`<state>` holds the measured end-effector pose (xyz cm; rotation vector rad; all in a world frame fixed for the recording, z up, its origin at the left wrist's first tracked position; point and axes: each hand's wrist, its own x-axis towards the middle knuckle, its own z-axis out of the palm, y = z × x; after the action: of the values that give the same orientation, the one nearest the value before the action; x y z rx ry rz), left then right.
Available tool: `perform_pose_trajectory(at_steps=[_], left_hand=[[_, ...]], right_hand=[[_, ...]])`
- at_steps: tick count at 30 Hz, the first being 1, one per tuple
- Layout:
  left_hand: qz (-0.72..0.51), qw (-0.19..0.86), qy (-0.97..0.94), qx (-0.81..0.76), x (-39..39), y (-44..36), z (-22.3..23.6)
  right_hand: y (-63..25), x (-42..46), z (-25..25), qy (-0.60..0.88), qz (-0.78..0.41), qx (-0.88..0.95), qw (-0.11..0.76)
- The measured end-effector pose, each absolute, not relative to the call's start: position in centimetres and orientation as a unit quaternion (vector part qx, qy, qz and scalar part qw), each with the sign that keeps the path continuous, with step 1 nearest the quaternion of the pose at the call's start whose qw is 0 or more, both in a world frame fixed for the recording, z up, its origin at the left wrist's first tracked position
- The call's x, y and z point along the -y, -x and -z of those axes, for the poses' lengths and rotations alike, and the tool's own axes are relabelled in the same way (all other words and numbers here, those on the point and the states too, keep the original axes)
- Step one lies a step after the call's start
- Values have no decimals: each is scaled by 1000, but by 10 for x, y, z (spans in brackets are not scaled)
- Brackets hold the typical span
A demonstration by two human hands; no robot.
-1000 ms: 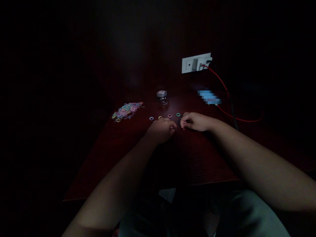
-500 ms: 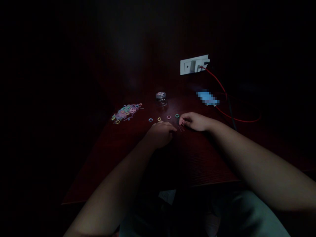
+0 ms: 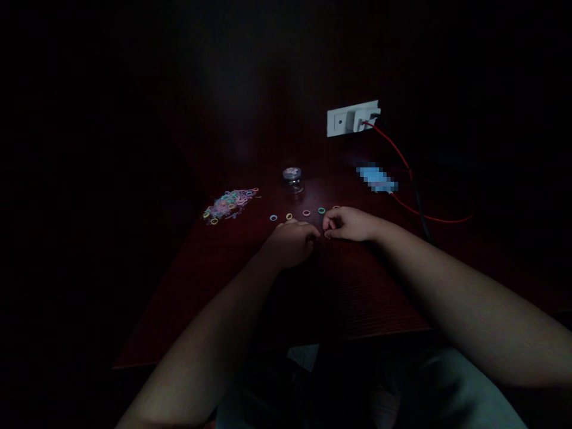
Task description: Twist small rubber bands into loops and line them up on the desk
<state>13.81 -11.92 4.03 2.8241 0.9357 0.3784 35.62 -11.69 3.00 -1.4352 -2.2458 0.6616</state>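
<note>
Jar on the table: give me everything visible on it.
The jar is small, squat and see-through, like clear plastic or glass. Its greyish lid is on, with a pale, patterned top too small to make out. It stands upright on the dark red table, beyond the pink ring; neither the left hand nor the right hand touches it. Too dim to tell what, if anything, is inside.

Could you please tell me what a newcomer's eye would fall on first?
Probably the pixelated bright blue patch at the right of the dark red table, below the white rectangular wall socket. Next, perhaps, the pastel heap of small bands at the left, then the bare left hand and bare right hand at mid-table.
</note>
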Motion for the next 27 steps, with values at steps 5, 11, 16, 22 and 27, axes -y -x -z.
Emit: perform_pose_trajectory(at_steps=[5,11,16,22,27], left_hand=[[-154,87,-925,-335,121,-137,-42],[-132,68,-940,-309,119,-135,-41],[-133,75,-948,-280,115,-135,-39],[-137,74,-948,-279,114,-135,-36],[-142,68,-946,-284,114,-135,-35]], right_hand=[[-357,117,-30,508,-236,805,196],[-357,117,-31,495,-256,806,201],[-358,115,-32,484,-255,811,206],[-362,114,-31,463,-270,822,192],[-361,116,-32,450,-271,830,189]])
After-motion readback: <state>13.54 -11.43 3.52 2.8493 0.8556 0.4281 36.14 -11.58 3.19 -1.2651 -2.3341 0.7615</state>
